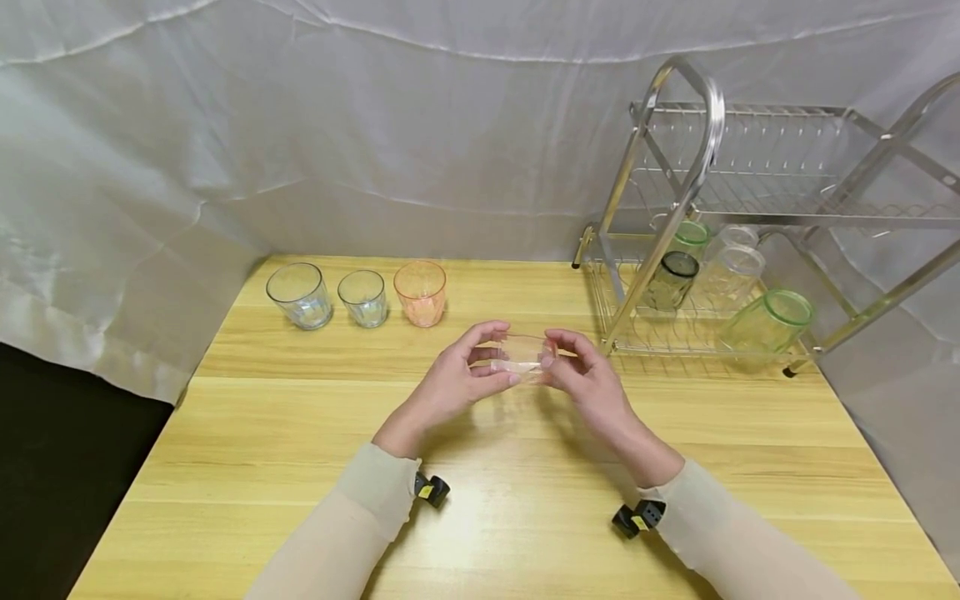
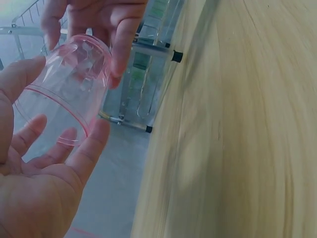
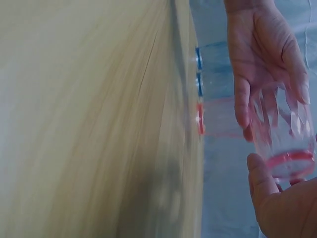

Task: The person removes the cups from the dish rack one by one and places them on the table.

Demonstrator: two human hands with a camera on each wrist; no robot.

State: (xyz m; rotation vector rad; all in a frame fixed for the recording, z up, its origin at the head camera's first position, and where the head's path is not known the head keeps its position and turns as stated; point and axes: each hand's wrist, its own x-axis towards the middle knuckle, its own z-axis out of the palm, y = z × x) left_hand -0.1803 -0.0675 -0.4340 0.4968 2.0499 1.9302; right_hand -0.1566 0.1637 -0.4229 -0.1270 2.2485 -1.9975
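Note:
A clear pink-tinted drinking glass (image 1: 522, 352) lies sideways in the air above the wooden table, held between both hands. My left hand (image 1: 450, 377) grips its rim end, thumb on the near side and fingers round the far side. At the base end, my right hand (image 1: 591, 382) holds it with curled fingers and thumb. In the left wrist view the glass (image 2: 74, 82) shows its faceted wall and reddish rim line. The right wrist view shows the thick pink base of the glass (image 3: 290, 161) by the right fingers.
At the back left of the table (image 1: 315, 500) stand a large bluish glass (image 1: 303, 300), a smaller one (image 1: 365, 302) and an orange-pink glass (image 1: 421, 293). A two-tier metal rack (image 1: 708, 154) at right holds several glasses below, including a green one (image 1: 767, 325) and a dark one (image 1: 671, 282).

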